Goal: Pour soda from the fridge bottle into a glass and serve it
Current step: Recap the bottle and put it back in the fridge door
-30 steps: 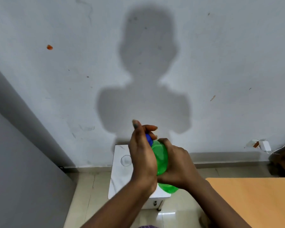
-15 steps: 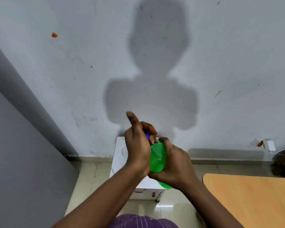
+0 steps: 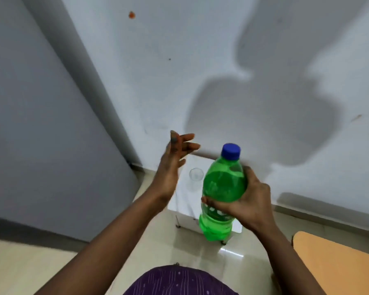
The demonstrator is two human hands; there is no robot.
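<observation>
A green soda bottle [image 3: 223, 188] with a blue cap [image 3: 230, 152] is upright in the air, and my right hand [image 3: 246, 201] is wrapped around its middle from the right. The cap sits on the bottle's neck. My left hand [image 3: 173, 165] hovers to the left of the bottle, fingers spread, holding nothing. An empty clear glass [image 3: 196, 177] stands on a small white table [image 3: 180, 201] below and between my hands.
A grey fridge side [image 3: 41, 135] fills the left. A white wall [image 3: 222, 60] rises behind the small table. An orange wooden tabletop [image 3: 337, 265] juts in at the lower right. Pale tiled floor [image 3: 30, 267] lies below.
My left hand has come off the blue cap and moved left, opening its fingers. The view has swung and tilted; the bottle now shows in full in my right hand.
</observation>
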